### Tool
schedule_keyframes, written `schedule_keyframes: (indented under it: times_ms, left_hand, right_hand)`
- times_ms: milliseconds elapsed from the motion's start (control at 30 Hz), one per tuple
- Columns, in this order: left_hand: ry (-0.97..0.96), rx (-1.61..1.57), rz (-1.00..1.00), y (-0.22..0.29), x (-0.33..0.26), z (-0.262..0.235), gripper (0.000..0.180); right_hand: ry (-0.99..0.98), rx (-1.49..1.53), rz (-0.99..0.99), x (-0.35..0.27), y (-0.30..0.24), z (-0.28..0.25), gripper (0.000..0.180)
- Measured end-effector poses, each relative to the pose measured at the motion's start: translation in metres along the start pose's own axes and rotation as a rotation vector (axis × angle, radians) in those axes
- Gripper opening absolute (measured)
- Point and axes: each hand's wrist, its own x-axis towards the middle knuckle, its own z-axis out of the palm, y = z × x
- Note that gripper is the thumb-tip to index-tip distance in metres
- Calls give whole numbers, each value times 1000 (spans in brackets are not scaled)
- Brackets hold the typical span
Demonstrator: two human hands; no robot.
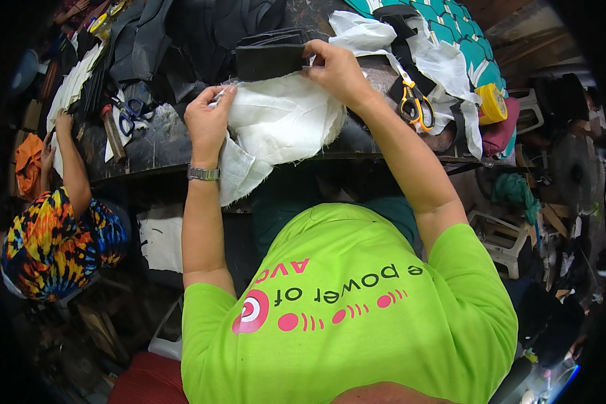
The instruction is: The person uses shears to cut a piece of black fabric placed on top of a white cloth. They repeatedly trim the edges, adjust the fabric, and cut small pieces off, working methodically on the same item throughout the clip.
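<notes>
A frayed piece of white cloth [276, 121] hangs over the near edge of the dark worktable. My left hand [207, 116] is closed, pinching the cloth's left upper edge between thumb and fingers. My right hand [338, 71] is also closed, its fingertips pinching at the cloth's upper right, where a bit of white shows between them. Those fingertips meet the right end of a black flat panel [269, 62], which lies along the cloth's top edge. Behind it stand more thin black pieces. Whether the right fingers also grip the panel is hard to see.
Yellow-handled scissors [417, 106] lie right among white scraps, near a yellow tub [491, 104]. Blue-handled scissors [129, 114] and a hammer-like wooden handle [112, 133] lie left. Dark fabric [209, 30] is piled behind. At far left, a person in a colourful shirt [64, 236] works.
</notes>
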Motion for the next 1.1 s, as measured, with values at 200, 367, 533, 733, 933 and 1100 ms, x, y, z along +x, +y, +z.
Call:
schedule_keyframes:
  times_ms: [200,367,533,733,933,1100]
  left_hand:
    - [29,65,10,-19,2,10,26]
    - [-42,21,-35,-17,7,7,26]
    - [-63,-197,-161,24,-14,-28,20]
    - [-217,-929,-183,67,-31,-40,28]
    - [-341,-1248,-136,67,-35,0,43]
    - [-220,-1209,-117,68,-52,36,49]
  right_hand:
    - [453,-362,-473,-19,-17,3,27]
    - [63,-323,-513,-49,-34,44,43]
    - [-194,-629,-385,-45,1,58,71]
    - [-136,-539,-321,-43,-12,54,66]
    - [-230,790,45,-89,-52,15,51]
    - [-402,1246,424,-117,-70,10,38]
